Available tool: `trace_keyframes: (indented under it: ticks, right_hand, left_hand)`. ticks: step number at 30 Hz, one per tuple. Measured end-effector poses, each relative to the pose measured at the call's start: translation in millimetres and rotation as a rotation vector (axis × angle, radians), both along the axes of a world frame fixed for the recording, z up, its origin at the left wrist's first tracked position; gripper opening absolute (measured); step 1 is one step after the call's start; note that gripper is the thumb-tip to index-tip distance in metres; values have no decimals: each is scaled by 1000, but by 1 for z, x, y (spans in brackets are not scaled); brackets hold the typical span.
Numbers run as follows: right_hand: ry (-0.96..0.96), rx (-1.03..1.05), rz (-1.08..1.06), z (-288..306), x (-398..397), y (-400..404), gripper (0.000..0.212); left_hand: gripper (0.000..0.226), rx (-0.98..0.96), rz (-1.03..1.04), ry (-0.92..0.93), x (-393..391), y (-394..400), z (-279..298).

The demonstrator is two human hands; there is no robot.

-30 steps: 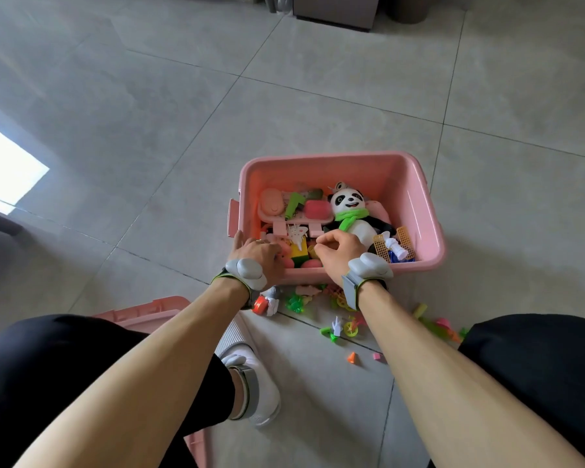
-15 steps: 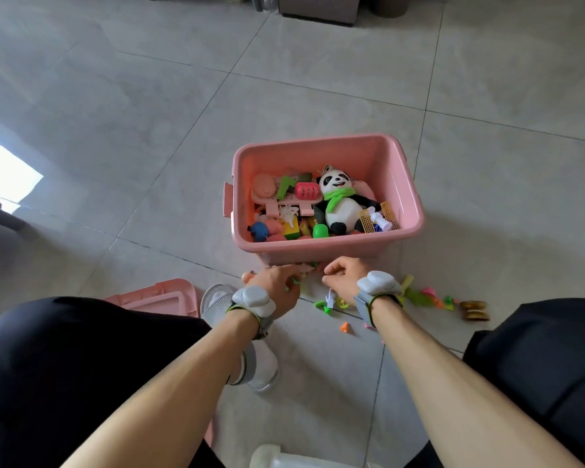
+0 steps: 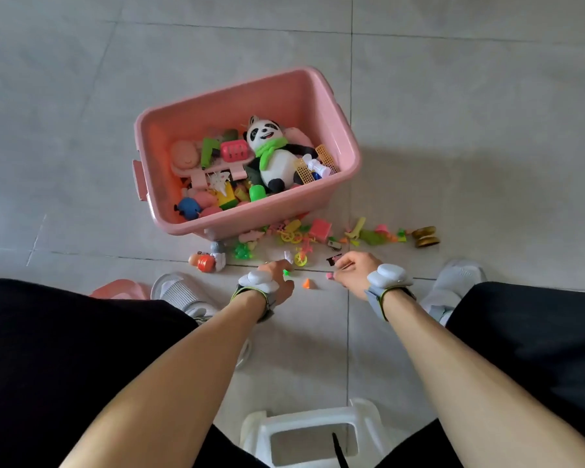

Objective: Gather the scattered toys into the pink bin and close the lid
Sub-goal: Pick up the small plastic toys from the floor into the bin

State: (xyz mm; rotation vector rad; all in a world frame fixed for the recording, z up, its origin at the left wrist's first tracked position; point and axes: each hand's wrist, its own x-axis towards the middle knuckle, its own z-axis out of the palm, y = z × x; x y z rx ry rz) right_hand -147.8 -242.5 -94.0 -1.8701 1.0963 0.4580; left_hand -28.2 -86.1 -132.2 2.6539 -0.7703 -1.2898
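1. We see the pink bin [image 3: 331, 130] on the tiled floor [image 3: 453, 130], uncovered, tilted in view, already holding a stuffed panda [image 3: 274, 153] and a heap of small plastic toys.
2. Scattered toys [image 3: 304, 234] lie on the floor just in front of the bin's near wall, strung out to the right as far as a gold yo-yo [image 3: 425, 236].
3. Left hand [image 3: 277, 282] low over the floor near a small orange cone [image 3: 306, 283], fingers curled; a bit of green and white shows at the fingertips, but we cannot tell if it grips them.
4. Right hand [image 3: 352, 273] beside it, fingers curled, pinching a small pink piece [image 3: 329, 275] at floor level.
5. Pink lid [image 3: 119, 289] pokes out at lower left behind the left knee, apart from the bin.
6. White stool [image 3: 311, 430] between the legs at the bottom edge.
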Motion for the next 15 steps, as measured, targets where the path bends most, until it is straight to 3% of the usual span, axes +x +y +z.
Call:
trace_keyframes:
  ticks: [11, 15]
  right_hand:
    - [72, 46, -81, -35, -28, -29, 15]
    - [73, 72, -81, -47, -25, -32, 13]
  left_hand:
    - [60, 131, -46, -21, -6, -33, -55]
    - [56, 100, 40, -29, -9, -37, -72]
